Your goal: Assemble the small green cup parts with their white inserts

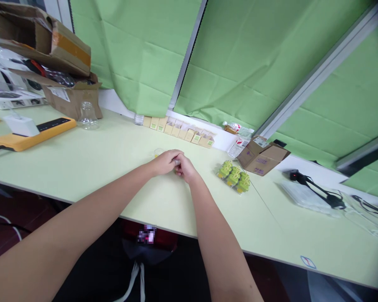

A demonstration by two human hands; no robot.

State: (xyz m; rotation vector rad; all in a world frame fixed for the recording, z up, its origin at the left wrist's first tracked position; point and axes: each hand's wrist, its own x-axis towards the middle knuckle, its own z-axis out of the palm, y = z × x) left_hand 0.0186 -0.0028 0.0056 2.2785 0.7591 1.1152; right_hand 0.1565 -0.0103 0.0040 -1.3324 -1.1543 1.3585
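Note:
My left hand [164,162] and my right hand [184,168] meet over the middle of the pale green table [91,159], fingers curled together around a small object I cannot make out; a bit of clear plastic and yellow shows beside them. A cluster of small green-and-yellow items [234,176] in clear packaging lies to the right of my right hand. A row of small tan and green boxes [179,129] lines the back of the table beyond my hands.
Open cardboard boxes [40,37] are stacked at the far left, with a clear glass jar [87,115] and a yellow flat device [34,131] near them. A small open carton [262,156], plastic bottles [237,144] and black cables [318,188] on clear packaging lie to the right.

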